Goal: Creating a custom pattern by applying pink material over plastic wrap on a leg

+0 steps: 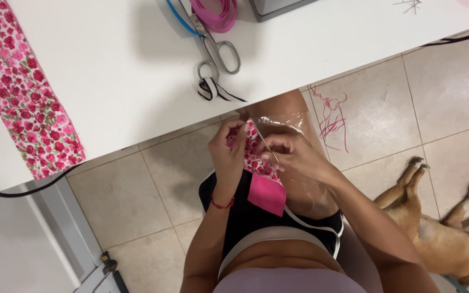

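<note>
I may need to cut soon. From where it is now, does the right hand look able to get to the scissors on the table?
Probably yes. The scissors lie uncovered near the table edge, just beyond the right hand, though it is pinching the floral fabric piece.

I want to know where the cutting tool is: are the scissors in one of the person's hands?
No: the scissors lie on the white table, while both hands hold the floral fabric piece over the lap.

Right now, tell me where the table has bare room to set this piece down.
The widest bare patch on the table lies between the floral strip at the left and the scissors. Another runs right of the scissors toward the far edge. It is crowded at the top middle: scissors, pink ribbon, grey machine base.
</note>
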